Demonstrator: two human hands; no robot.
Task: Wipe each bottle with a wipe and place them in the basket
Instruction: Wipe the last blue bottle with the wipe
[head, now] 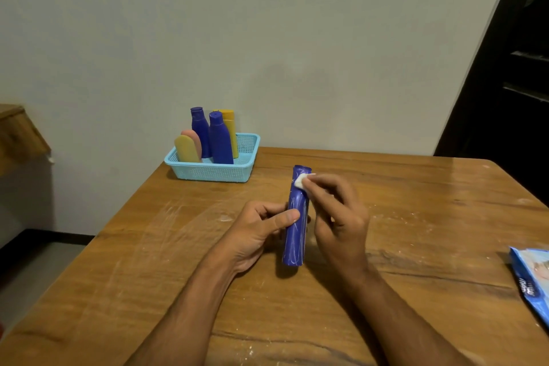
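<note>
A long blue bottle (295, 235) streaked with white is held above the wooden table (148, 246). My left hand (261, 232) grips its middle from the left, thumb across the front. My right hand (335, 211) pinches a small white wipe (300, 181) and presses it against the bottle's far end. A light blue basket (214, 172) stands at the table's far left edge by the wall. In it several bottles stand upright: two blue ones (220, 140), a yellow one (231, 131) behind, and a yellow (186, 149) and a pink (193, 137) rounded one at the left.
A blue wipes pack (531, 282) lies at the table's right edge, partly out of frame. White dust and smears mark the tabletop. A dark doorway is at the right, and a wooden piece of furniture (17, 134) stands at the far left.
</note>
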